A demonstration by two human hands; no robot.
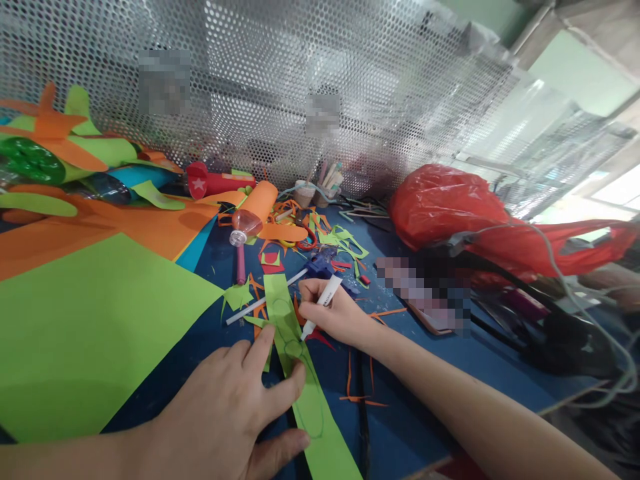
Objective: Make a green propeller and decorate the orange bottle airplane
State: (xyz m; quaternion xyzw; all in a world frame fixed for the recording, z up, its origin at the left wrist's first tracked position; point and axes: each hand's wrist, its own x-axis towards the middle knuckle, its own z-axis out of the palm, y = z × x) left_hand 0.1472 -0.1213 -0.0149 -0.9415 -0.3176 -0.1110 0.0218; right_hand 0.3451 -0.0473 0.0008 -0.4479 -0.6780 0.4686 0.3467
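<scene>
A narrow strip of lime-green paper [325, 450] lies in front of me on the blue table, with rounded outlines drawn along it in dark line. My right hand [340, 317] grips a white marker pen [329, 293], its tip at the strip's right edge beside a small drawn loop. My left hand [225, 393] rests with fingers apart, fingertips on the strip's left side and middle. Beyond the strip lies a blue glue gun [323, 263] with a white glue stick [250, 311] near it.
Large green paper [110, 320] and orange sheets [100, 233] cover the left. Paper-and-bottle models [215, 183] stand behind, among scraps and scissors [307, 239]. At right are a red plastic bag [445, 203], a phone [420, 293] and cables. A perforated metal screen [260, 87] backs the table [425, 393].
</scene>
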